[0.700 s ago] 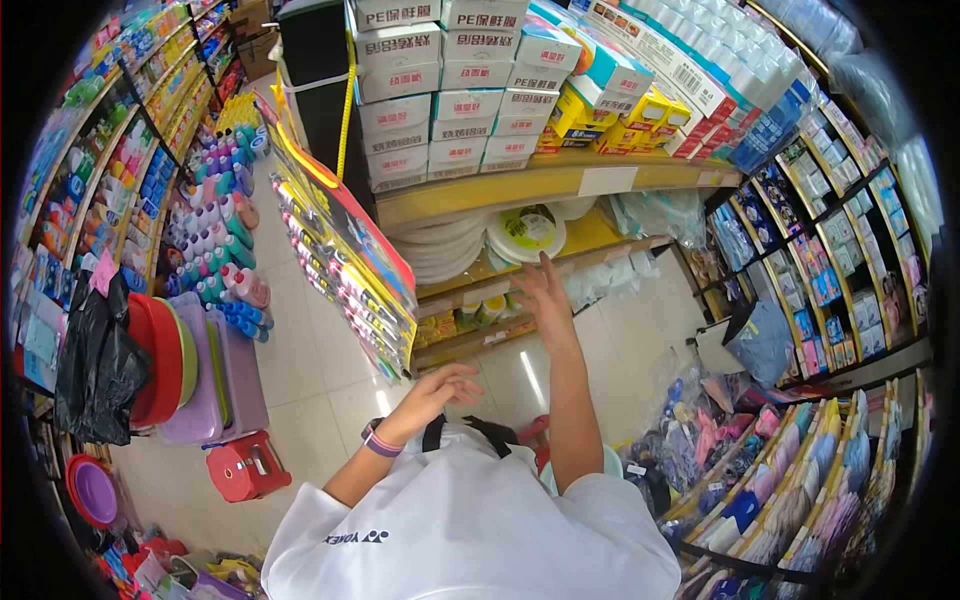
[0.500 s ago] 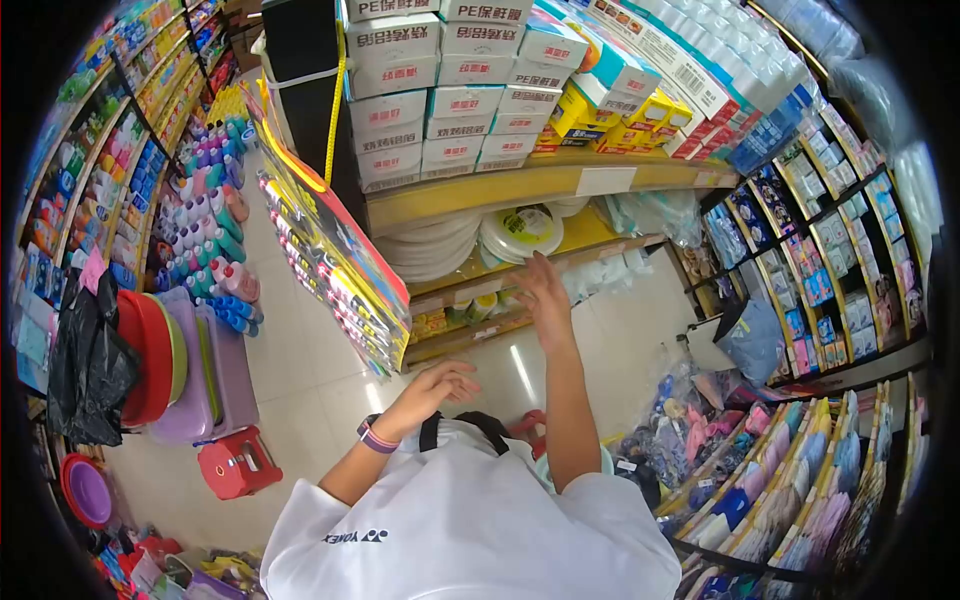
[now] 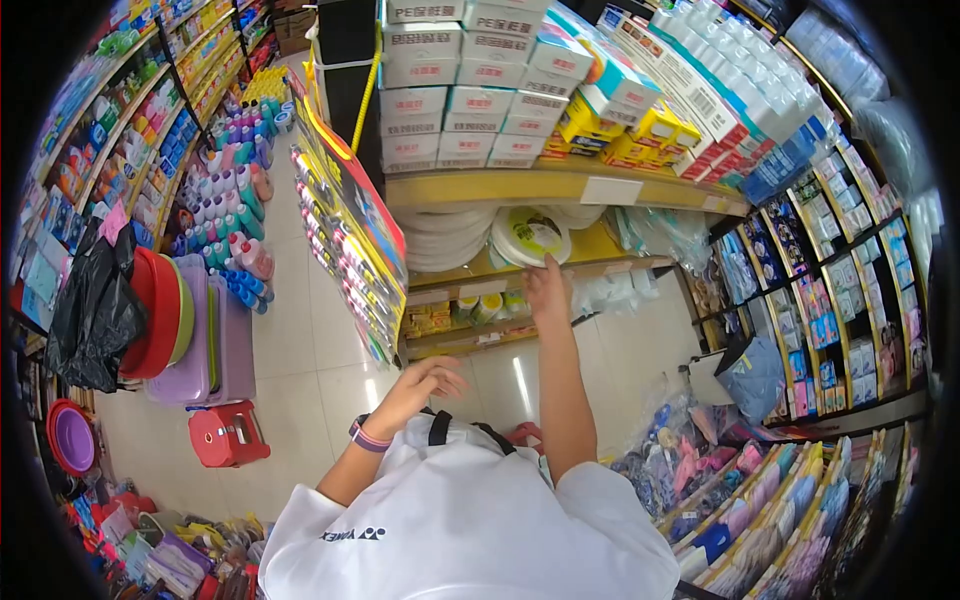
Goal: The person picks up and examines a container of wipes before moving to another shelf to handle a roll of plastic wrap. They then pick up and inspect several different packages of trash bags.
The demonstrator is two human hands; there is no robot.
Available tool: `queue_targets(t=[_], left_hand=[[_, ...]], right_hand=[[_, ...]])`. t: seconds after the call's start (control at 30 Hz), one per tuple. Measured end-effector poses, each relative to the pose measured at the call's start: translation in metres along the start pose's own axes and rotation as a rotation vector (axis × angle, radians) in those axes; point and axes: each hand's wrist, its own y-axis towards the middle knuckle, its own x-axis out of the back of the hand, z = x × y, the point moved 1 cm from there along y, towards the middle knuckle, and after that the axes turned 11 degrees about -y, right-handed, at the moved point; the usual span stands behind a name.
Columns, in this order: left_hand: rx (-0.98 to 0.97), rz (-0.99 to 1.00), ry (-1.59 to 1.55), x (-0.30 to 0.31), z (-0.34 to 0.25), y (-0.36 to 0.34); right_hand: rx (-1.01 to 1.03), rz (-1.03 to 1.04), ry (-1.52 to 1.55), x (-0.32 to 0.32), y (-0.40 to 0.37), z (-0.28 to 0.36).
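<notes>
My right hand (image 3: 548, 290) reaches forward to the lower shelf, its fingertips at the front edge of a stack of white disposable plates (image 3: 504, 238) with a green round label. Whether the fingertips press on the stack is hard to see; no grip on it shows. My left hand (image 3: 430, 382), with a watch and band at the wrist, hovers in front of my body near the hanging card rack (image 3: 355, 245). Its fingers are loosely bent and slightly blurred, with nothing in them. Further white plates (image 3: 440, 240) lie left of the labelled stack.
Boxes of cling film (image 3: 415, 110) are stacked on the shelf above, behind a yellow shelf edge (image 3: 480, 188). A red stool (image 3: 228, 435) and plastic tubs (image 3: 230, 340) stand at left. Packed socks (image 3: 760, 510) hang at lower right.
My right hand has come closer to the labelled plate stack, its fingers less spread. My left hand stays in front of my body. The view has shifted slightly.
</notes>
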Motion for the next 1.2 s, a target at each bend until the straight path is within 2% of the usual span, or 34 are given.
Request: queue_targets(t=[0.17,0.3,0.33,0.4,0.47,0.53,0.6,0.8,0.83,0.97,1.07,1.13,1.2], left_hand=[[0.019,-0.029,0.053,-0.018,-0.007,-0.003],[0.000,-0.019,0.062,-0.024,0.002,-0.001],[0.026,-0.089,0.014,-0.029,0.002,0.001],[0.041,-0.210,-0.041,-0.035,0.011,0.002],[0.026,-0.190,0.062,-0.042,0.017,-0.001],[0.054,-0.186,0.163,-0.045,0.027,-0.004],[-0.047,-0.151,0.111,-0.052,0.034,-0.002],[-0.119,-0.229,0.064,-0.065,0.028,-0.002],[-0.147,-0.250,0.068,-0.064,0.026,-0.002],[-0.227,-0.296,0.119,-0.058,0.016,-0.009],[-0.228,-0.302,0.141,-0.053,0.012,-0.011],[-0.238,-0.297,0.054,-0.054,0.002,-0.014],[-0.264,-0.305,0.026,-0.051,-0.004,-0.019]], right_hand=[[0.148,0.022,0.011,0.008,-0.024,-0.002],[0.082,0.135,-0.041,0.048,-0.119,-0.022],[0.018,0.066,-0.076,0.061,-0.148,-0.033],[-0.045,0.138,-0.167,0.085,-0.200,-0.043],[-0.091,0.173,-0.174,0.101,-0.230,-0.049],[-0.202,0.254,-0.438,0.115,-0.249,-0.052],[-0.159,0.257,-0.469,0.110,-0.255,-0.041],[-0.012,0.200,-0.423,0.101,-0.252,-0.024],[0.060,0.244,-0.449,0.101,-0.249,-0.026],[0.120,0.301,-0.516,0.094,-0.244,-0.027],[0.145,0.246,-0.558,0.088,-0.229,-0.022],[0.178,0.212,-0.389,0.076,-0.205,-0.013],[0.190,0.267,-0.320,0.059,-0.175,0.009]])
